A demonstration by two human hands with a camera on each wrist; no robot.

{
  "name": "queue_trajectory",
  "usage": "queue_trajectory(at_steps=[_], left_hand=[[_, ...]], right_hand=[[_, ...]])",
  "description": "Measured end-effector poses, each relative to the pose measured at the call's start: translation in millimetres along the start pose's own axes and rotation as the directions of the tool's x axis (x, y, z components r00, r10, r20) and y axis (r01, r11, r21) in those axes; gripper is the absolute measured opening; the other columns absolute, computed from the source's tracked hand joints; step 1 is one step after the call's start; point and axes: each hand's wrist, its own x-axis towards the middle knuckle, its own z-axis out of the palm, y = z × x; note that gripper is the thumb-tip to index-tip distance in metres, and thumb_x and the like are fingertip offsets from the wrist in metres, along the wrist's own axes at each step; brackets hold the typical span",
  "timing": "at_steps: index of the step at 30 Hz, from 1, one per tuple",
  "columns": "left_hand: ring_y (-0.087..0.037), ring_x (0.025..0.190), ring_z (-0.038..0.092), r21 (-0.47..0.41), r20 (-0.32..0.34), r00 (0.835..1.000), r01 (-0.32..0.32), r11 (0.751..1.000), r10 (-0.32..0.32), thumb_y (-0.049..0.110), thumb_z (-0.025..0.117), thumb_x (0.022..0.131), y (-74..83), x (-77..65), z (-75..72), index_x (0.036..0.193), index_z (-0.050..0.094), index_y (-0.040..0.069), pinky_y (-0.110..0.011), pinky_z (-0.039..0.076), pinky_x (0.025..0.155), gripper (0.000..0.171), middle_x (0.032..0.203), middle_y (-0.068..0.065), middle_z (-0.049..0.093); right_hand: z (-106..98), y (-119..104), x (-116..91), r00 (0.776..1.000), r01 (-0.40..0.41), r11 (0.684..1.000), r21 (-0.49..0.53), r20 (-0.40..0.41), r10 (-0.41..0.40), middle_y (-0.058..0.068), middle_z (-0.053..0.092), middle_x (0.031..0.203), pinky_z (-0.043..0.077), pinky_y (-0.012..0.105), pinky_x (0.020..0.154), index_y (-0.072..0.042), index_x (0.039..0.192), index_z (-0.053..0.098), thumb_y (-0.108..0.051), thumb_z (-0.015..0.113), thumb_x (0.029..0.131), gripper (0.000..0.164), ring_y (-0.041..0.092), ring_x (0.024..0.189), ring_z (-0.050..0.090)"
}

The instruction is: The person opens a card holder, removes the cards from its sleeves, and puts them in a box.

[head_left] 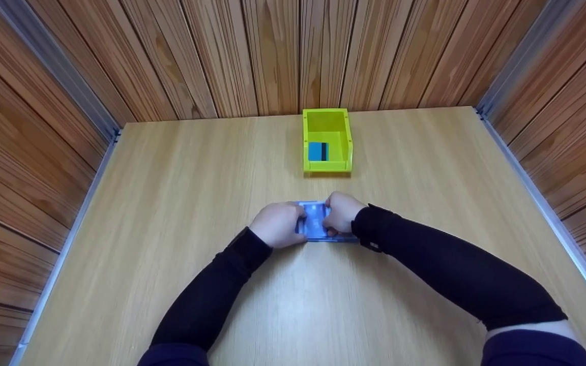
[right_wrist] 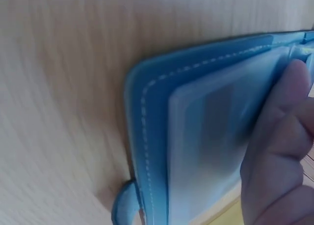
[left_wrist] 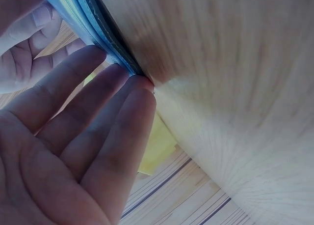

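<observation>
A blue card holder (head_left: 315, 221) with clear plastic sleeves lies spread on the table in front of me. My left hand (head_left: 276, 223) grips its left side, thumb on top; the left wrist view shows the fingertips along the edge of the layered pages. My right hand (head_left: 343, 211) has its fingers curled at the inner part of the holder and pinches the sleeves. In the right wrist view, the holder's white-stitched cover (right_wrist: 152, 102) lies under a clear sleeve (right_wrist: 211, 117) with a card's dark stripe showing through. A strap (right_wrist: 126, 205) sticks out from the edge.
Beyond the hands, a yellow-green bin (head_left: 348, 147) stands near the back wall. Inside it lies a blue card (head_left: 317, 151) with a black stripe. Wood-panelled walls (head_left: 272, 56) enclose the back and sides of the wooden table (head_left: 196, 173).
</observation>
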Motion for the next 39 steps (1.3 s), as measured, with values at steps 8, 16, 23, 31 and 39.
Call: queue_trajectory(at_steps=[8, 16, 23, 31, 39], left_hand=[[-0.015, 0.067, 0.053, 0.007, 0.001, 1.0, 0.004, 1.0, -0.004, 0.039, 0.077, 0.079, 2.4, -1.5, -1.6, 0.091, 0.068, 0.011, -0.035, 0.048, 0.064, 0.031, 0.076, 0.003, 0.059], [-0.015, 0.064, 0.049, -0.018, 0.017, 1.0, 0.019, 1.0, -0.019, 0.038, 0.076, 0.08, 2.7, -1.1, -2.9, 0.088, 0.067, 0.011, -0.032, 0.043, 0.06, 0.029, 0.072, 0.004, 0.054], [-0.014, 0.065, 0.05, -0.014, 0.031, 0.999, 0.03, 0.999, -0.03, 0.039, 0.076, 0.08, 3.7, -1.0, -3.5, 0.089, 0.067, 0.012, -0.031, 0.042, 0.059, 0.029, 0.074, 0.005, 0.054], [-0.014, 0.065, 0.051, 0.002, 0.023, 0.999, 0.035, 0.999, -0.035, 0.042, 0.075, 0.081, 4.3, 0.2, -3.7, 0.09, 0.067, 0.012, -0.032, 0.044, 0.06, 0.033, 0.076, 0.004, 0.056], [-0.014, 0.063, 0.051, 0.019, 0.011, 0.999, 0.044, 0.999, -0.044, 0.041, 0.076, 0.079, 4.2, -1.5, -2.3, 0.086, 0.067, 0.012, -0.033, 0.042, 0.058, 0.031, 0.075, 0.004, 0.056]], right_hand=[[1, 2, 1, 0.999, 0.037, 0.997, -0.06, -0.025, -0.039, 0.008, 0.068, 0.085, 0.048, 0.025, 0.069, 0.007, 0.13, 0.05, -0.01, 0.071, 0.081, 0.056, 0.013, 0.065, 0.062], [-1, 3, 4, 1.0, 0.008, 1.0, -0.017, -0.007, -0.008, 0.014, 0.061, 0.108, 0.048, 0.03, 0.072, 0.001, 0.135, 0.046, -0.014, 0.071, 0.085, 0.058, 0.019, 0.079, 0.062], [-3, 5, 3, 1.0, -0.001, 1.0, 0.026, 0.007, 0.0, 0.014, 0.061, 0.108, 0.047, 0.033, 0.073, -0.002, 0.136, 0.046, -0.015, 0.072, 0.086, 0.058, 0.022, 0.083, 0.061], [-5, 9, 3, 0.999, 0.035, 0.997, 0.064, -0.013, -0.035, 0.015, 0.063, 0.108, 0.048, 0.03, 0.069, -0.003, 0.135, 0.049, -0.01, 0.073, 0.084, 0.057, 0.018, 0.074, 0.061], [-4, 11, 4, 0.999, 0.052, 0.997, 0.058, -0.017, -0.051, 0.011, 0.064, 0.092, 0.047, 0.029, 0.065, -0.004, 0.133, 0.05, -0.01, 0.072, 0.083, 0.055, 0.017, 0.069, 0.06]])
